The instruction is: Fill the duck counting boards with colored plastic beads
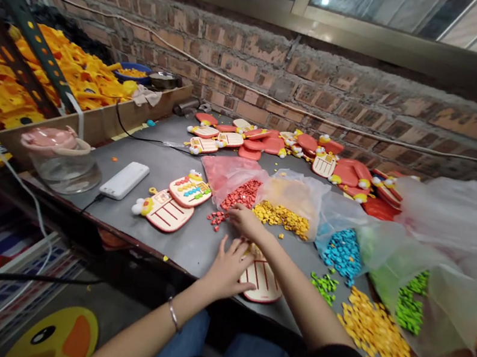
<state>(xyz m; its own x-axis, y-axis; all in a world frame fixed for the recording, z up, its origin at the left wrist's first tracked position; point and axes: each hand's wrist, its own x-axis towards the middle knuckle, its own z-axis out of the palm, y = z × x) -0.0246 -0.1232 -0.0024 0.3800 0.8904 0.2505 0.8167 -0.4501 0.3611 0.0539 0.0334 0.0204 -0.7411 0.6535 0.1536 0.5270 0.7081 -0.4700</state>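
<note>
My left hand [229, 268] has its fingers spread over the left side of a cream toy board with red grooves [264, 280], touching it at the table's near edge. My right hand [246, 221] crosses above it, fingers bent and close together, right by the small red beads [242, 194]. Whether a bead is between those fingertips is hidden. To the left, a toy board with coloured beads in its rows [190, 192] overlaps a second board with bare grooves [169, 212]. Both have a yellow animal head with white eyes.
Bags spill yellow beads [282, 217], blue beads [340, 253] and green beads [410, 302]. Loose orange-yellow pieces [381, 336] lie at right. More toy boards [267, 142] are heaped by the wall. A white power bank [125, 180] and a lidded clear jug [60, 164] stand left.
</note>
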